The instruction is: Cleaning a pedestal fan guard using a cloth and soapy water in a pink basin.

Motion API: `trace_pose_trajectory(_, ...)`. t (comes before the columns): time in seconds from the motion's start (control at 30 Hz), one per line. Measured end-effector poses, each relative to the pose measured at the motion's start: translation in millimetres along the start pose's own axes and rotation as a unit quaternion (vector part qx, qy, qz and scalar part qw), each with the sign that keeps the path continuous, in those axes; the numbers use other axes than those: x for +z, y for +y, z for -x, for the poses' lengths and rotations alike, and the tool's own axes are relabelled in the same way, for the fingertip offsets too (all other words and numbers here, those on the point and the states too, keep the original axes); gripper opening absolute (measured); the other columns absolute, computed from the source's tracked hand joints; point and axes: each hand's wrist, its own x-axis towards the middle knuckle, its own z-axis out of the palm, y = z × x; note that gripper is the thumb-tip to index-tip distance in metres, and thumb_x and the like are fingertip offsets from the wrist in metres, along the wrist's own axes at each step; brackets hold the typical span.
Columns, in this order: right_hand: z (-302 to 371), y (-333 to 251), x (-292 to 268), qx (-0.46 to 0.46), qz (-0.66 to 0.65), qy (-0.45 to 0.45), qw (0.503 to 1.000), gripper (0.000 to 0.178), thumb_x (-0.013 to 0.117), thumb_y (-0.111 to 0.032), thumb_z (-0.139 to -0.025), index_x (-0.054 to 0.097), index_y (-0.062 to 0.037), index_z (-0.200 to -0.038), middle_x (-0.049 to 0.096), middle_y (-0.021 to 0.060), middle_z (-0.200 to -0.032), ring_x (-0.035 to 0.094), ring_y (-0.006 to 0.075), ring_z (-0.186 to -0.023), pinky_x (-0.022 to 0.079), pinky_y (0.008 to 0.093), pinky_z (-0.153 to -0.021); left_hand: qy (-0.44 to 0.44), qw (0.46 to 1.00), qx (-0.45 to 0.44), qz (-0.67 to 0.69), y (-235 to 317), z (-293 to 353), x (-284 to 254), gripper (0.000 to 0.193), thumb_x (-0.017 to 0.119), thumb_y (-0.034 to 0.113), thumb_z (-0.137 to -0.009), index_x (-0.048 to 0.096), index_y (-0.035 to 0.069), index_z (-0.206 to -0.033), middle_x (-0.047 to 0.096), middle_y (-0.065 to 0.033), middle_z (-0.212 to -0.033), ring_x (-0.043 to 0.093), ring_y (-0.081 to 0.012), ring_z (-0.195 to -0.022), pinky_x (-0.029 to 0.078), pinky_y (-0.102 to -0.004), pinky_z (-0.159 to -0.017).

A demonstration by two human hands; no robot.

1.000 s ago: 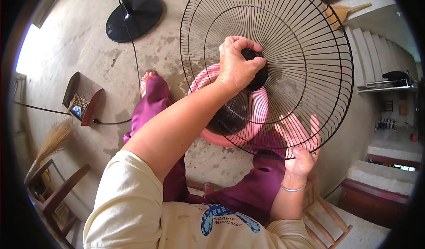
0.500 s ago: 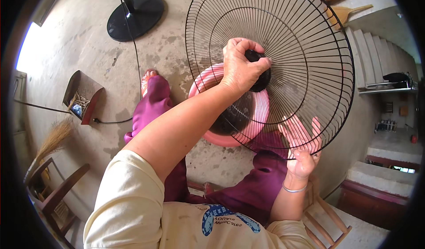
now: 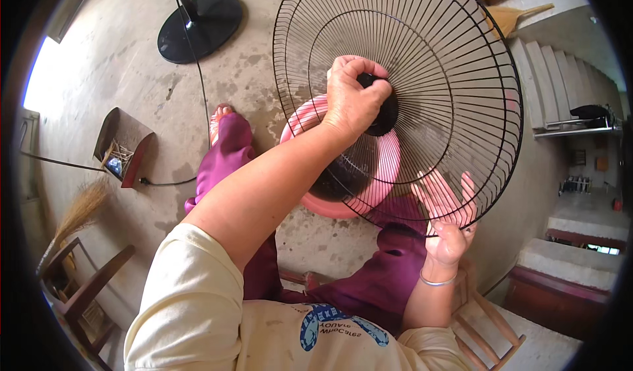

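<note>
A round black fan grille point(image 3: 422, 61) of thin wires is held tilted in front of me. My left hand point(image 3: 356, 97) is closed at the black round centre cap point(image 3: 386, 115), thumb against bent fingers. Whatever it may hold is hidden. My right hand point(image 3: 452, 223), with a metal bangle at the wrist, holds the grille by its lower right rim. Its thumb lies on the near side, and its fingers spread behind the wires. Below the grille stands a pink basin point(image 3: 330, 207) with dark contents, partly seen through the wires.
A black round stand base point(image 3: 201, 28) with a pole and cable stands at far left. A dustpan point(image 3: 125, 143) holding litter, a straw broom point(image 3: 76, 216) and a wooden chair point(image 3: 95, 282) are on the left. A wooden stool point(image 3: 484, 318) is at lower right; stairs point(image 3: 554, 81) rise beyond.
The grille has shifted slightly left. My left hand has moved a little left with it at the centre cap. My right hand keeps its hold on the rim.
</note>
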Motion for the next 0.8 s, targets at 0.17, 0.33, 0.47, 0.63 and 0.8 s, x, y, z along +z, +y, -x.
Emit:
trace_pose_trajectory(0.17,-3.3,-5.4,1.4,0.0,-0.068,0.028,0.997,0.079,0.042,0.006,-0.057,0.027,0.0092,-0.134,0.044,0.0375,-0.125,0.046,0.0482,-0.118,0.039,0.0574,-0.099,-0.039,0.993,-0.049,0.103,-7.2,-1.1,0.9,0.021,0.071,0.002,-0.071,0.063,0.004,-0.09,0.058,0.0004,-0.082,0.055,-0.0073,-0.073,0.046,-0.0212,-0.068)
trace_pose_trajectory(0.33,-0.8,-2.6,-1.7,0.011,-0.025,0.013,1.0,0.086,0.044,0.002,-0.061,0.015,0.0042,-0.142,0.039,0.0383,-0.13,0.041,0.0495,-0.122,0.035,0.0616,-0.1,-0.01,0.999,0.044,-0.012,-3.0,0.1,-0.5,0.02,0.074,0.004,-0.07,0.063,0.003,-0.088,0.055,0.0,-0.089,0.055,-0.0084,-0.077,0.047,-0.0233,-0.069)
trace_pose_trajectory(0.47,-0.4,-3.5,1.2,0.011,-0.024,0.007,1.0,0.086,0.044,0.002,-0.061,0.015,0.0035,-0.142,0.039,0.0381,-0.13,0.042,0.0493,-0.122,0.036,0.0609,-0.1,-0.019,0.998,-0.046,0.038,0.3,0.0,-2.9,0.017,0.073,0.005,-0.071,0.064,0.004,-0.086,0.054,-0.0033,-0.096,0.056,-0.0114,-0.083,0.048,-0.0257,-0.069)
trace_pose_trajectory(0.63,-1.2,-5.0,15.4,0.017,-0.065,0.068,0.995,0.081,0.044,0.004,-0.058,0.027,0.005,-0.137,0.047,0.0351,-0.125,0.049,0.0468,-0.117,0.041,0.0575,-0.097,0.01,0.964,0.224,-0.141,10.6,13.2,-3.5,0.023,0.072,0.007,-0.069,0.062,0.005,-0.091,0.055,-0.0113,-0.103,0.054,-0.0298,-0.096,0.046,-0.0377,-0.084)
trace_pose_trajectory(0.8,-1.7,-6.1,8.3,0.019,-0.094,0.072,0.993,0.082,0.043,0.002,-0.06,0.023,0.0049,-0.139,0.045,0.0374,-0.125,0.048,0.0474,-0.117,0.04,0.0583,-0.098,-0.097,0.921,0.337,-0.17,13.1,24.9,-7.9,0.042,0.072,0.007,-0.066,0.06,0.005,-0.106,0.053,-0.0146,-0.109,0.05,-0.0344,-0.107,0.041,-0.0428,-0.093)
